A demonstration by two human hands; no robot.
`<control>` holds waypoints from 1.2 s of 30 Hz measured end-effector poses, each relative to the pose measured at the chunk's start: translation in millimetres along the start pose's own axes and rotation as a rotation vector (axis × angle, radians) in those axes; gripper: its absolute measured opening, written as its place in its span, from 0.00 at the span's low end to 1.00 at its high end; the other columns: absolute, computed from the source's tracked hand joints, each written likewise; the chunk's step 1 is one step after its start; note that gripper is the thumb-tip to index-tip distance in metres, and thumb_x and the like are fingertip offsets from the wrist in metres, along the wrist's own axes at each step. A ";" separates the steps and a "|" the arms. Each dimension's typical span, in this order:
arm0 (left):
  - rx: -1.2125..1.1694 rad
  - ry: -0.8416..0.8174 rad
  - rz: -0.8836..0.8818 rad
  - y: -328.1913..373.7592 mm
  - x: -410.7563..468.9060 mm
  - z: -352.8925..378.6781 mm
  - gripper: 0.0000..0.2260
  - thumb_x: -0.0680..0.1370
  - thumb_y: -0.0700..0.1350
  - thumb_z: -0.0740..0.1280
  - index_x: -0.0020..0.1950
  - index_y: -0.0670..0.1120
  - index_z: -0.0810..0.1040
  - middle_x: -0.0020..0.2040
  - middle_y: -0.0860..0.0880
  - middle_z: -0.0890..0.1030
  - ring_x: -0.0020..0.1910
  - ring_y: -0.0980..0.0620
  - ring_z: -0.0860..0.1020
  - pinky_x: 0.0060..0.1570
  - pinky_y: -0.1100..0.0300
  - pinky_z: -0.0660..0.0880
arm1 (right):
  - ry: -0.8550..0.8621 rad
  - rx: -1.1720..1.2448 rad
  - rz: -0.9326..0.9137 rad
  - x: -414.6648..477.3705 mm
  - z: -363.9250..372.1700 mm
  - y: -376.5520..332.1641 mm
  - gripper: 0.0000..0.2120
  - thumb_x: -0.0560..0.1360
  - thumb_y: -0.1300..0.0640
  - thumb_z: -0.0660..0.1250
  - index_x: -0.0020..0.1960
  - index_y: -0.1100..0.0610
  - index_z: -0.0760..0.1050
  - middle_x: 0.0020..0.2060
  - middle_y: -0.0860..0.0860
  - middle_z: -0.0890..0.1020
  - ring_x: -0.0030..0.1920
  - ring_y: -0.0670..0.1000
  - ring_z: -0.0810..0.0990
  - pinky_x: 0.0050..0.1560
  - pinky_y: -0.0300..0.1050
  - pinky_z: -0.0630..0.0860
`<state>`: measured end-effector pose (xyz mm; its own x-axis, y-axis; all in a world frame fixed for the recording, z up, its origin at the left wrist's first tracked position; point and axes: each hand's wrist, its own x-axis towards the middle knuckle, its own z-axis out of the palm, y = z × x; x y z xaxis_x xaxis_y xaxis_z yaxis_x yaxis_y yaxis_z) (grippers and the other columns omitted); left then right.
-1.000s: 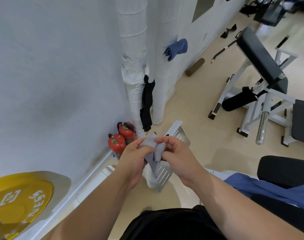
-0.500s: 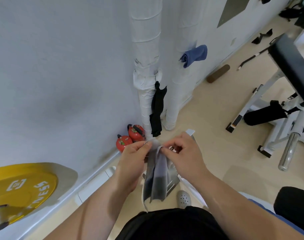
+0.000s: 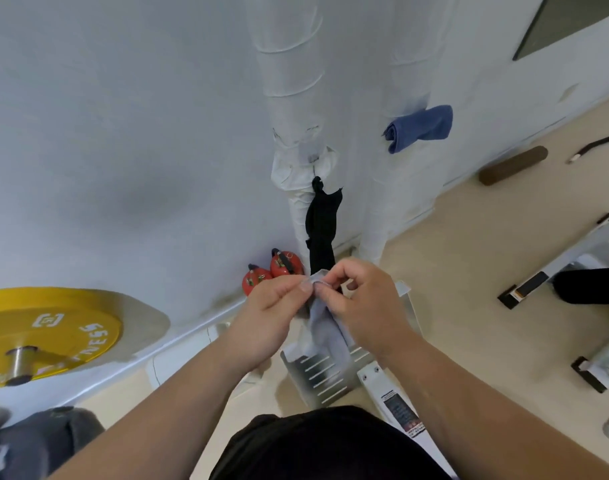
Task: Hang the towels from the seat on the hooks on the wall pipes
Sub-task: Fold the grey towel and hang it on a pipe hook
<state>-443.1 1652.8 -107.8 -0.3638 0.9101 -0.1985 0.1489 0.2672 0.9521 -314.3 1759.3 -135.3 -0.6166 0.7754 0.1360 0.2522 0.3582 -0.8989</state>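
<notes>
- The left hand (image 3: 271, 317) and right hand (image 3: 361, 299) are closing together. Half a second ago they were holding the grey towel (image 3: 325, 323) spread between them. Now each grip is pinching the same small fold at its top edge, thumb against forefinger, and the rest is trailing down in a narrow bunch.
- The towel is hanging in the air just in front of the wrapped pipe (image 3: 289, 98), level with its lower end. The pipe is filling more of the view than a second ago, so the person is moving in on it.
- I am reading this as gathering a corner for hooking. The hanging itself is not yet done, and no free hook is showing clearly on the pipe.
- A black towel (image 3: 322, 226) is already hanging from the pipe's bulging joint, and a blue towel (image 3: 420, 126) is sitting on the second pipe (image 3: 396, 64) just right of it — two are looking finished.
- At the pipe's foot, two red fire extinguishers (image 3: 285, 266) are standing against the white wall (image 3: 105, 133).
- A slotted metal footplate (image 3: 323, 375) is lying on the beige floor (image 3: 469, 271), on the person's side of the pipe.
- A yellow weight plate (image 3: 50, 334) is jutting in well left of the pipe, and a brown foam roller (image 3: 512, 164) is lying well right of it.
</notes>
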 end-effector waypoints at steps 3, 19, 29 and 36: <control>0.113 0.015 0.061 4.9 9.0 10.7 0.11 0.79 0.51 0.66 0.54 0.49 0.85 0.46 0.47 0.85 0.47 0.45 0.82 0.52 0.44 0.80 | 0.009 -0.004 -0.111 10.8 -11.3 10.7 0.08 0.69 0.49 0.72 0.37 0.53 0.78 0.35 0.46 0.80 0.39 0.48 0.77 0.39 0.34 0.68; -0.258 0.163 0.039 29.9 37.1 11.6 0.05 0.75 0.36 0.73 0.43 0.44 0.88 0.38 0.44 0.86 0.35 0.53 0.82 0.34 0.64 0.75 | -0.101 0.246 -0.155 36.9 -30.4 5.5 0.06 0.77 0.58 0.69 0.42 0.57 0.74 0.34 0.52 0.77 0.35 0.58 0.74 0.37 0.55 0.74; -0.361 0.243 -0.024 25.2 47.3 1.6 0.14 0.70 0.47 0.77 0.46 0.37 0.84 0.42 0.21 0.76 0.33 0.19 0.72 0.29 0.25 0.67 | -0.080 0.246 -0.133 38.5 -26.1 -1.7 0.07 0.79 0.59 0.69 0.43 0.56 0.74 0.34 0.51 0.76 0.35 0.50 0.74 0.37 0.42 0.72; -0.142 0.410 0.100 29.2 58.1 -29.6 0.05 0.80 0.40 0.70 0.43 0.45 0.81 0.38 0.46 0.78 0.38 0.51 0.74 0.37 0.59 0.73 | -0.343 -0.131 -0.085 47.8 -33.1 24.8 0.13 0.69 0.49 0.78 0.45 0.57 0.80 0.41 0.56 0.77 0.46 0.53 0.75 0.48 0.48 0.72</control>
<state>-487.0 1704.1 -84.6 -0.6927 0.7209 -0.0225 0.0849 0.1124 0.9900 -312.9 1822.5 -137.3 -0.8477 0.5290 0.0403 0.2693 0.4944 -0.8265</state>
